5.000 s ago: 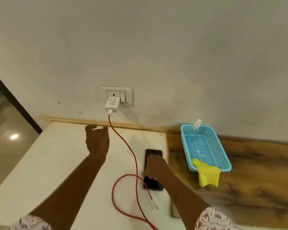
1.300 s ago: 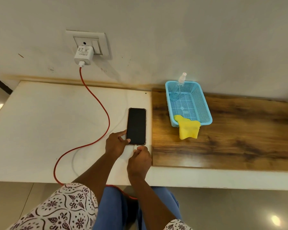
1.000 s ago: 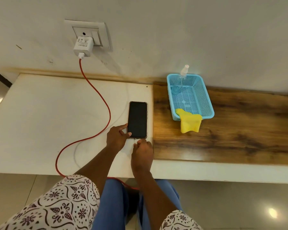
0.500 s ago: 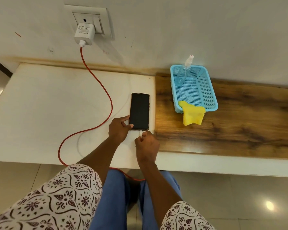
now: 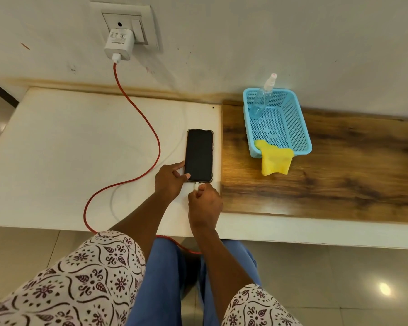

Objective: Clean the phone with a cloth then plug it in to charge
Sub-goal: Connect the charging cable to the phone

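Observation:
A black phone (image 5: 199, 155) lies face up on the white tabletop (image 5: 68, 149), its screen dark. My left hand (image 5: 169, 182) pinches its lower left corner. My right hand (image 5: 204, 200) grips the white plug (image 5: 196, 184) of the red cable (image 5: 151, 137), and the plug's tip meets the phone's bottom edge. The cable runs from a white charger (image 5: 119, 44) in the wall socket (image 5: 127, 24), loops over the table edge and comes back up. A yellow cloth (image 5: 275, 161) hangs over the front rim of a blue basket (image 5: 302, 128).
A clear spray bottle (image 5: 263, 97) leans inside the basket, which stands on a brown wooden board (image 5: 339, 172) right of the phone. The wall rises just behind the table. Tiled floor lies below the table's front edge.
Five seconds ago my left hand was up near the socket and my right hand lay on the phone. Since then both hands came to the phone's bottom end, and the plug reached its edge.

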`<state>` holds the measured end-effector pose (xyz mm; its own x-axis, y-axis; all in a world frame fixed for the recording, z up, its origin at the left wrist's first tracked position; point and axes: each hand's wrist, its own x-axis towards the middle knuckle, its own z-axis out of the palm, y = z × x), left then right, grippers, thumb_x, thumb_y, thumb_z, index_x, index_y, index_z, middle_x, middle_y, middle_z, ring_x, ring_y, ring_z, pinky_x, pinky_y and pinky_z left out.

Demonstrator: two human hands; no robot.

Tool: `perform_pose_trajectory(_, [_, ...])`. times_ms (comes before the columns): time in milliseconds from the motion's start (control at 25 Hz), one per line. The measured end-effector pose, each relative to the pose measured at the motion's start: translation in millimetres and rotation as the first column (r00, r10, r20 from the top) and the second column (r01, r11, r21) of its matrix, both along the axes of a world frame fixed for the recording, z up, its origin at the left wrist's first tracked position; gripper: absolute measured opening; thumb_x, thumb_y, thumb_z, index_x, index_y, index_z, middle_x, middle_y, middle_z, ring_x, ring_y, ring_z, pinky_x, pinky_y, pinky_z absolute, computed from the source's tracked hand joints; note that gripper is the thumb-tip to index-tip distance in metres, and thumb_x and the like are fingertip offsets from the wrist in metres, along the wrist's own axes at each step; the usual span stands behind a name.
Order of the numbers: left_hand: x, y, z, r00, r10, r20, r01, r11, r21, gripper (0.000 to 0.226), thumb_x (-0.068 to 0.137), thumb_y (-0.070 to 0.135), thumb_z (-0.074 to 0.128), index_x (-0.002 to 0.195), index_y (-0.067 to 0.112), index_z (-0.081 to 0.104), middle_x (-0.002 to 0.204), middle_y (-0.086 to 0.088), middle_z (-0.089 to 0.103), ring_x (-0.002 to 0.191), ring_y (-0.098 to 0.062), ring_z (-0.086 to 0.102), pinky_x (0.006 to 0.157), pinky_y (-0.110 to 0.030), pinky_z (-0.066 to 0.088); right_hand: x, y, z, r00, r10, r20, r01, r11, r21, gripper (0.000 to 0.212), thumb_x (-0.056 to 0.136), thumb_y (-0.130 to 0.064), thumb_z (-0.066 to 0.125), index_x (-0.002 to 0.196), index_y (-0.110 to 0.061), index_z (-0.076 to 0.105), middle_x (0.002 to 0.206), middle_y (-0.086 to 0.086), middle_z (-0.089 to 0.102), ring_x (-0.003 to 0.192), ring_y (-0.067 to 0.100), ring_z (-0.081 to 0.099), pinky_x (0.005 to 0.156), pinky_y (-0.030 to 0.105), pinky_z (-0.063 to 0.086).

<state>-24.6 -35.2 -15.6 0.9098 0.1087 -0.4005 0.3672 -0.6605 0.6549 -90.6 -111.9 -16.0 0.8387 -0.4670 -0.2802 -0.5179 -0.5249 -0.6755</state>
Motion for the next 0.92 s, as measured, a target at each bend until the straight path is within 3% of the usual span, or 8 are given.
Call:
perform_pose_trajectory(520, [-1,-1,-3,0.999,-0.025,0.032,0.025,1.000,0.018,0.046,0.087,0.028,0.061,0.128,0.009,0.053,0.110,-0.019,0.065,0.099,-0.032,0.059,0.096,-0.033,0.044,6,-5,-1,0.998,0.054,-0.027,-0.055,0.998,-0.043,0.022,0.093,-0.023,0.054,0.106,-0.008,0.064,0.100,0.009,0.068,0.089,0.019,0.065,0.083,0.027,0.055])
perform_pose_trajectory(920, [0,-2,-5,0.999,0.017,0.035,-0.018,0.999,0.028,0.042,0.086,0.027,0.062,0.118,0.000,0.059,0.105,-0.022,0.064,0.087,-0.030,0.057,0.085,-0.030,0.045,18,-16,4,0.994,0.084,-0.066,-0.087,0.995,-0.040,0.021,0.089,-0.020,0.063,0.105,-0.007,0.065,0.100,0.010,0.070,0.092,0.020,0.067,0.083,0.028,0.054])
